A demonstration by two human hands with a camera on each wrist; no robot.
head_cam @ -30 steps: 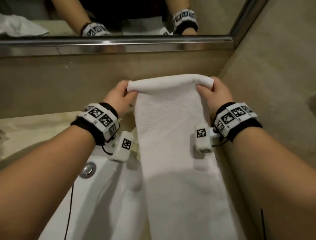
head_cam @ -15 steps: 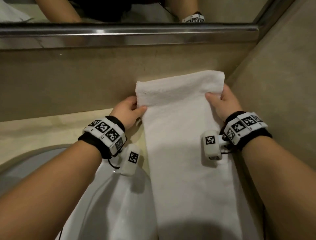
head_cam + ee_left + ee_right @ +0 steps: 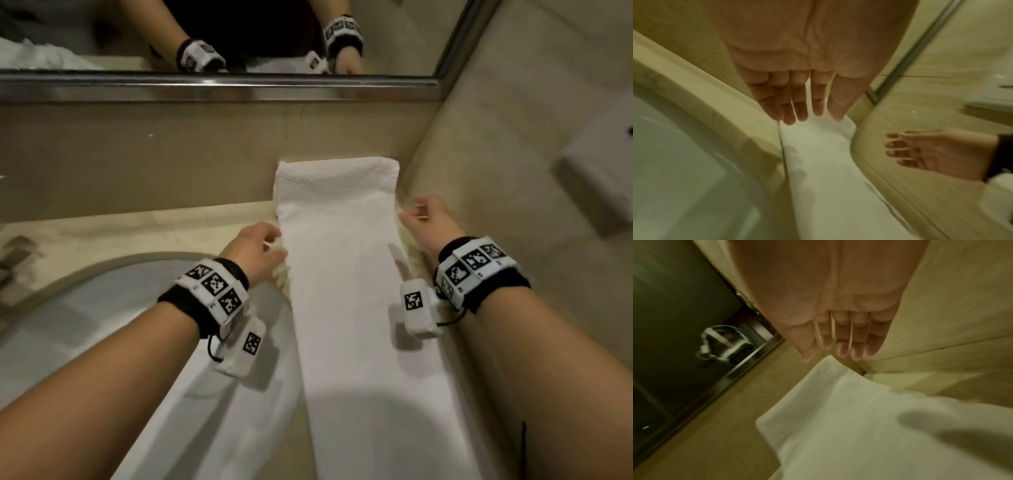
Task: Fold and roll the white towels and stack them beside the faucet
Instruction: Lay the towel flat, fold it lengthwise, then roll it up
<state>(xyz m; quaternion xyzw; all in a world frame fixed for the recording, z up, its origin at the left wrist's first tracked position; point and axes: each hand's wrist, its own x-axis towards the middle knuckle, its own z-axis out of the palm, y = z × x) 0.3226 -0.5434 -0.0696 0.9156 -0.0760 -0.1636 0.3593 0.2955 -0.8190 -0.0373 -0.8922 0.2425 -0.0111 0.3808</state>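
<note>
A long white towel (image 3: pixel 356 301) folded into a narrow strip lies flat on the beige counter, its far end leaning up the backsplash under the mirror. My left hand (image 3: pixel 260 250) hovers at the strip's left edge with its fingers (image 3: pixel 800 112) straight and loose, holding nothing. My right hand (image 3: pixel 424 219) hangs off the right edge by the side wall, its fingers (image 3: pixel 842 347) also extended and empty. The towel (image 3: pixel 869 426) fills the lower right wrist view; in the left wrist view the towel (image 3: pixel 818 162) runs away below the fingertips. The faucet is out of view.
A white basin (image 3: pixel 113 329) sits left of the towel, its rim under my left forearm. The mirror (image 3: pixel 219 34) with its metal frame runs along the back. A tiled side wall (image 3: pixel 513 171) closes in at the right, carrying a pale box (image 3: pixel 603 171).
Both hands let go of the towel's rolled far end and drew back toward me. The end unrolled and now lies flat against the backsplash.
</note>
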